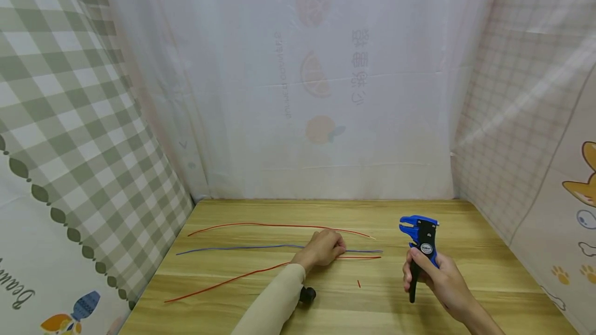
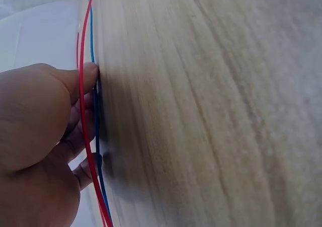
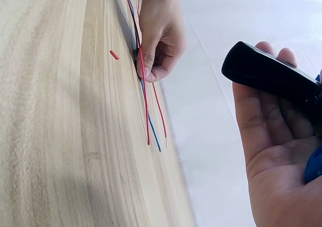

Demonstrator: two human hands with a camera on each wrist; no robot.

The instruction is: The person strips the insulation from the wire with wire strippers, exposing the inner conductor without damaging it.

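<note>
My left hand (image 1: 322,248) reaches over the middle of the table, thumb and fingertips pinching the blue wire (image 1: 233,247) close to the wood. Nearer to me, a red wire (image 1: 223,282) passes under the left wrist and crosses in front of the fingers in the left wrist view. Another red wire (image 1: 279,225) lies farthest back, its right end stripped to bare metal. My right hand (image 1: 440,278) grips a blue and black wire stripper (image 1: 426,234) by its handles, raised at the right with its jaws apart and pointing left.
A short red piece of insulation (image 1: 359,284) lies on the wooden table (image 1: 344,314), in front of the wires' right ends. A black knob-like part (image 1: 307,295) shows beside the left sleeve. Hanging cloths (image 1: 396,133) enclose the table at the back and both sides.
</note>
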